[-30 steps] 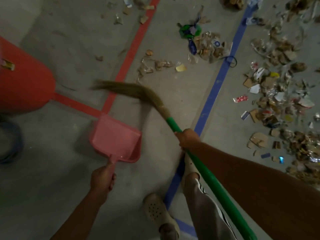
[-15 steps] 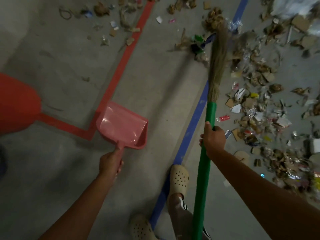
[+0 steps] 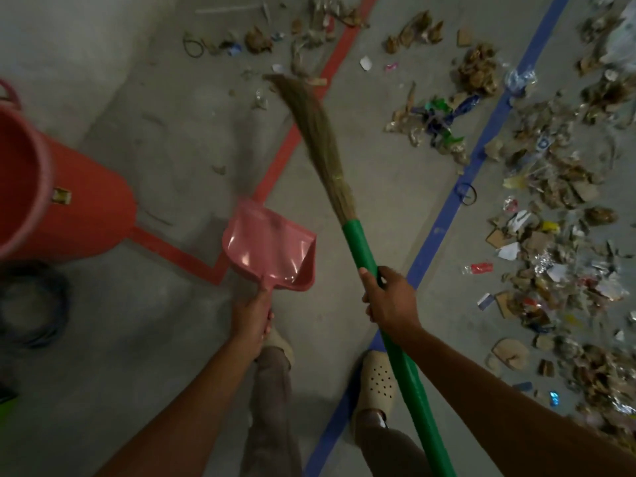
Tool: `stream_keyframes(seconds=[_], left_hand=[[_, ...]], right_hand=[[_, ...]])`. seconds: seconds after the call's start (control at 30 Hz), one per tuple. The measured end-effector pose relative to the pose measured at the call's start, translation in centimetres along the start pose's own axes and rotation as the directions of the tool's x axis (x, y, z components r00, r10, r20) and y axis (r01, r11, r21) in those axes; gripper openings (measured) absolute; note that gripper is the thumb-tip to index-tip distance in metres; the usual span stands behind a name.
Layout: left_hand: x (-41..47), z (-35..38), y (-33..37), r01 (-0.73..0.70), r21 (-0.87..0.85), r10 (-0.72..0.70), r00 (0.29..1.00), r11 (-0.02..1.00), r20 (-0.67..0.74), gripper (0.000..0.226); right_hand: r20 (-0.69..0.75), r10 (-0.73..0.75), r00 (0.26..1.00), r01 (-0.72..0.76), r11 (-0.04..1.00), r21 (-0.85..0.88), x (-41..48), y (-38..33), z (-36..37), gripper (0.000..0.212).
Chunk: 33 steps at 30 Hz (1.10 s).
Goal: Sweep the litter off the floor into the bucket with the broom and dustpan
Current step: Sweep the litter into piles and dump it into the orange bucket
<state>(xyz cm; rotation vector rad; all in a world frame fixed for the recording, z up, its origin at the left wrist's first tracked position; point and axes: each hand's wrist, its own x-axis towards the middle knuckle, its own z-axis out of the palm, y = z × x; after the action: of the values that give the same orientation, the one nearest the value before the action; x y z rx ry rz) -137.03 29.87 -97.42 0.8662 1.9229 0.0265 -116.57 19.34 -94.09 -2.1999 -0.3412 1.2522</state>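
Green broom handle (image 3: 362,251) within fingers (image 3: 390,277) of right hand (image 3: 392,302)

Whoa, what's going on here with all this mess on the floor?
Someone is sweeping up. Their right hand grips the green-handled broom, its bristles reaching toward scraps by the red line. Their left hand holds the pink dustpan by its handle; it looks empty. The red bucket sits at the left. Most of the litter lies on the right, past the blue line, not yet swept.

The taped concrete floor (image 3: 155,356) bears scattered litter (image 3: 547,187) and a red bucket (image 3: 86,218).
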Motion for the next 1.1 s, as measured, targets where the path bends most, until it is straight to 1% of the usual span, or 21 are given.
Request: stream_keyframes(seconds=[0.17, 0.27, 0.37, 0.43, 0.47, 0.53, 0.6, 0.63, 0.7, 0.8, 0.87, 0.93, 1.0, 1.07, 1.1], left_hand=[[4.1, -1.9, 0.5, 0.004, -0.074, -0.001, 0.999, 0.997, 0.033, 0.062], [6.5, -4.8, 0.8, 0.028, -0.090, -0.027, 1.000, 0.996, 0.012, 0.065], [9.4, -7.9, 0.4, 0.004, -0.021, -0.003, 1.000, 1.000, 0.026, 0.069], [11.1, -9.7, 0.4, -0.002, -0.024, 0.003, 0.999, 1.000, 0.039, 0.068], [11.9, -10.5, 0.5, -0.002, -0.040, 0.004, 0.999, 0.999, 0.047, 0.067], [13.2, -11.8, 1.3, 0.006, -0.074, -0.002, 0.998, 0.997, 0.058, 0.065], [14.5, -12.8, 2.2, 0.010, -0.107, -0.003, 0.998, 0.994, 0.070, 0.063], [15.0, -13.2, 2.6, 0.008, -0.117, 0.001, 0.997, 0.993, 0.078, 0.062], [15.7, -14.0, 3.7, -0.003, -0.125, 0.014, 0.996, 0.992, 0.091, 0.061], [16.3, -14.7, 5.5, -0.007, -0.118, 0.018, 0.996, 0.993, 0.091, 0.062], [16.6, -15.0, 7.0, -0.002, -0.122, 0.013, 0.996, 0.993, 0.091, 0.061], [16.9, -15.4, 8.4, -0.001, -0.137, 0.012, 0.997, 0.991, 0.081, 0.060], [17.4, -15.7, 9.9, -0.022, -0.131, 0.033, 0.996, 0.991, 0.078, 0.062], [18.0, -15.8, 11.2, -0.051, -0.109, 0.060, 0.995, 0.993, 0.079, 0.065], [18.3, -15.8, 11.9, -0.056, -0.101, 0.064, 0.995, 0.993, 0.075, 0.067]], right_hand=[[0.087, -0.114, 0.990, 0.124, 0.986, -0.113, 1.9, -5.1, 5.6, 0.031], [0.184, -0.115, 0.976, 0.156, 0.961, -0.227, 3.0, -7.4, 10.1, 0.032], [0.285, -0.032, 0.958, 0.138, 0.922, -0.363, 5.4, -9.3, 14.5, 0.032], [0.300, 0.098, 0.949, 0.037, 0.909, -0.415, 7.7, -10.1, 16.2, 0.033], [0.275, 0.170, 0.946, -0.043, 0.909, -0.415, 8.9, -10.3, 16.6, 0.035], [0.163, 0.297, 0.941, -0.231, 0.914, -0.334, 11.1, -10.0, 16.2, 0.039], [0.010, 0.387, 0.922, -0.379, 0.908, -0.180, 12.8, -9.3, 15.1, 0.043], [-0.060, 0.423, 0.904, -0.427, 0.899, -0.096, 13.2, -9.0, 14.5, 0.044], [-0.178, 0.478, 0.860, -0.474, 0.878, 0.069, 13.6, -9.0, 13.2, 0.045], [-0.319, 0.503, 0.803, -0.455, 0.864, 0.216, 13.2, -10.3, 11.7, 0.045], [-0.390, 0.482, 0.784, -0.399, 0.874, 0.278, 12.2, -12.1, 11.2, 0.043], [-0.412, 0.426, 0.805, -0.327, 0.899, 0.292, 11.1, -14.3, 11.8, 0.038], [-0.406, 0.354, 0.843, -0.247, 0.924, 0.292, 10.3, -16.4, 13.0, 0.035], [-0.360, 0.267, 0.894, -0.175, 0.948, 0.268, 10.4, -18.1, 14.8, 0.034], [-0.312, 0.221, 0.924, -0.149, 0.960, 0.237, 10.8, -18.8, 15.7, 0.033]])
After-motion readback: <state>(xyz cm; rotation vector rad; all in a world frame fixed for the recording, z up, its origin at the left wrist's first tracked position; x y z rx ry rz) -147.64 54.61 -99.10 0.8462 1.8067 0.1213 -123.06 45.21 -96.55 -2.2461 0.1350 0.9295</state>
